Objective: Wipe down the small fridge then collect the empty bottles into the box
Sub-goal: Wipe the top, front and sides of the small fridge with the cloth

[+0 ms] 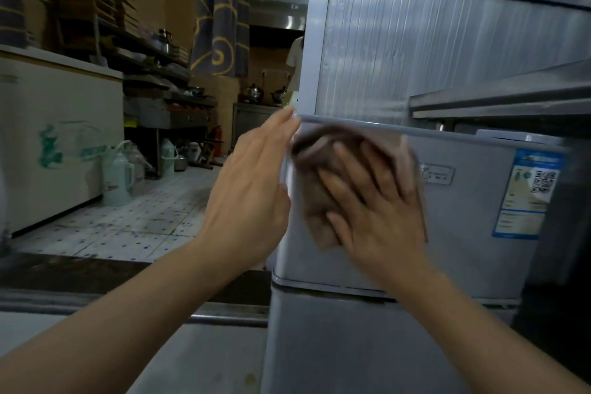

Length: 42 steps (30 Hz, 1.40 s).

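Left hand [252,188]: fingers straight and together, flat, edge-on at the left corner of the small fridge [463,220], fingertips near its top edge; gripping nothing.

Brown cloth [315,201]: pressed on the upper door's left part, blurred. Soft, limp and light; likely bunches unless held under a flat palm.

Right hand [374,201]: fingers spread, pressing the cloth flat to the door.

Fridge face: smooth, rigid metal, probably slippery. Blue label [524,195] near right edge.

No bottles or box in view.
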### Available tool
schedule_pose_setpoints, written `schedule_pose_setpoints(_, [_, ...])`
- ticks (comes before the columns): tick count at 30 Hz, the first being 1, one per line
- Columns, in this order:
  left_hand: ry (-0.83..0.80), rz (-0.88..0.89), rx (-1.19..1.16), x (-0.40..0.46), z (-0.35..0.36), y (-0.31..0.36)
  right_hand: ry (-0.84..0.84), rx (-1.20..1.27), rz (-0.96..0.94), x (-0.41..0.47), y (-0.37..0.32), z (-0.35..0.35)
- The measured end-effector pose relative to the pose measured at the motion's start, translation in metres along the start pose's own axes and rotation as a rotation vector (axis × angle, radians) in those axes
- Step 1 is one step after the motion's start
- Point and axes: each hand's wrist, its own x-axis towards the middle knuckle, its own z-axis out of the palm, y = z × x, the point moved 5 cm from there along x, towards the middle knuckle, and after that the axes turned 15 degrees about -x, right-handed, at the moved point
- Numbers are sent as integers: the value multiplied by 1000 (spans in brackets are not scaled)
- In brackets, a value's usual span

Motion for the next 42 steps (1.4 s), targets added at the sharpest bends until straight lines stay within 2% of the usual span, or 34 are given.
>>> schedule_pose_setpoints(3, [10,9,21,12,10,3,-41,19,82,-2,1,2])
schedule_pose_setpoints(8, [34,20,160,13,18,1,-145,53,54,-73,-26,4])
schedule_pose_setpoints(13, [130,-41,225,17,26,9,-110,189,138,-46,-16,-2])
schedule_pose_setpoints(16, [197,-65,274,21,29,15,-114,152,134,-48,0,1])
schedule_pose_setpoints(18, [190,-51,302,21,33,18,-147,131,243,-69,29,9])
schedule_pose_setpoints(23, [13,75,352,25,75,35,-238,128,552,-119,109,26])
schedule_pose_setpoints(27, [44,51,349,25,85,34,-239,114,704,-113,96,18])
schedule_pose_setpoints(29, [50,48,360,24,86,33,-226,131,685,-99,62,14])
schedule_pose_setpoints(31, [42,48,384,25,87,33,-237,150,561,-89,36,13])
schedule_pose_setpoints(35, [30,62,442,27,84,29,-275,167,520,-106,64,22])
schedule_pose_setpoints(39, [59,73,457,26,88,27,-310,221,754,-126,118,31])
schedule_pose_setpoints(42, [82,82,434,15,93,24,-281,504,941,-126,151,43])
